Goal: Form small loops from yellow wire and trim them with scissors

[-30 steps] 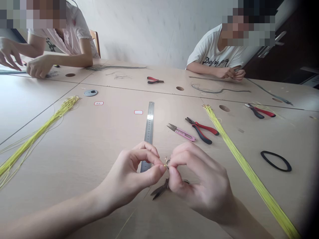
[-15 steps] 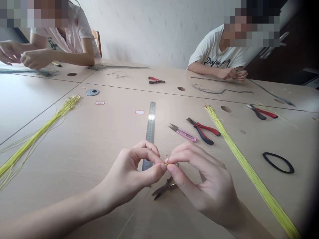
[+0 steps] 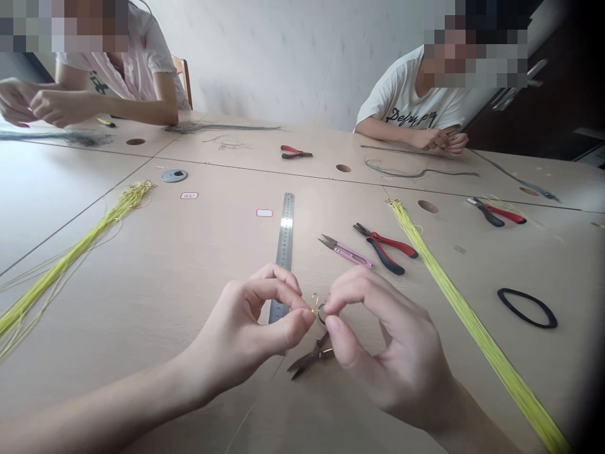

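Observation:
My left hand (image 3: 265,312) pinches a tiny gold hook (image 3: 315,300) between thumb and forefinger, its curved end pointing up. A thin yellow cord (image 3: 242,421) runs down the table below that hand. Just to the right, apart from the hook, my right hand (image 3: 382,337) has its thumb and forefinger closed together; anything between them is too small to make out. Dark scissors (image 3: 309,359) lie beneath the hands, partly hidden by the right one. A steel ruler (image 3: 285,243) reaches under my left fingers.
Yellow cord bundles lie left (image 3: 89,243) and right (image 3: 466,302). Pink thread snips (image 3: 347,252), red-black pliers (image 3: 390,249), more pliers (image 3: 498,212) and a black oval ring (image 3: 528,309) lie rightward. Two co-workers sit across the table, handling dark cords.
My right fingertips have moved a little right, away from the hook, which now shows more fully. My left hand keeps its pinch almost unmoved.

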Motion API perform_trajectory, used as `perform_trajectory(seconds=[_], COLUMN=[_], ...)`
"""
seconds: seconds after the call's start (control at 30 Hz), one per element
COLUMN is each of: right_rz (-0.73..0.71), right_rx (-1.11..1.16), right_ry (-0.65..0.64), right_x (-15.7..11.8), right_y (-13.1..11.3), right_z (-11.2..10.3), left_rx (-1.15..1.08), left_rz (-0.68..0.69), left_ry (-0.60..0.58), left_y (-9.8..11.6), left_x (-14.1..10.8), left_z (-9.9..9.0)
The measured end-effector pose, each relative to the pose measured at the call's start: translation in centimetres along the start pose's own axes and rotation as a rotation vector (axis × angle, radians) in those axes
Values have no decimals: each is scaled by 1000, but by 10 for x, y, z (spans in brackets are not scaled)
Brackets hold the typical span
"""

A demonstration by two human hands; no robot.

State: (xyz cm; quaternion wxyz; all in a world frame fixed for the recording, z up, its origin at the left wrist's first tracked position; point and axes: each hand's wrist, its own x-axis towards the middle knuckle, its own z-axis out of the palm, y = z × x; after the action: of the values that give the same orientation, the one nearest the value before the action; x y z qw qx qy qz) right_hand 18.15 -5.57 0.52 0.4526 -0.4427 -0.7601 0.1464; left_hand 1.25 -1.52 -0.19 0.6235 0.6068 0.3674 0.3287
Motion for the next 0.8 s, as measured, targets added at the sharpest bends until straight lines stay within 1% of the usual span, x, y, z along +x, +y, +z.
perform_trajectory(seconds=[0.2, 0.3, 0.4, 0.53, 0.63, 0.73, 0.8], right_rz=[52, 51, -7, -139, -208, -244, -242], right_rx=[76, 89, 47, -122, -225, -287, -286], right_ry=[-28, -50, -48, -28, -20, -14, -9], right_x=[-1, -1, -1, -2, -2, -1, -1], right_y=[1, 1, 2, 4, 5, 6, 6], right_z=[2, 2, 2, 3, 3, 5, 5], left_rx=[-13, -6, 0, 2, 11, 24, 31], left_rz=[-2, -5, 6, 4, 11, 26, 29], left_ry=[-18, -25, -24, -37, -35, -31, -25], left_y=[0, 0, -1, -1, -1, -2, -2], left_x=[1, 1, 1, 1, 1, 1, 1], left_z=[0, 0, 0, 0, 0, -1, 0])
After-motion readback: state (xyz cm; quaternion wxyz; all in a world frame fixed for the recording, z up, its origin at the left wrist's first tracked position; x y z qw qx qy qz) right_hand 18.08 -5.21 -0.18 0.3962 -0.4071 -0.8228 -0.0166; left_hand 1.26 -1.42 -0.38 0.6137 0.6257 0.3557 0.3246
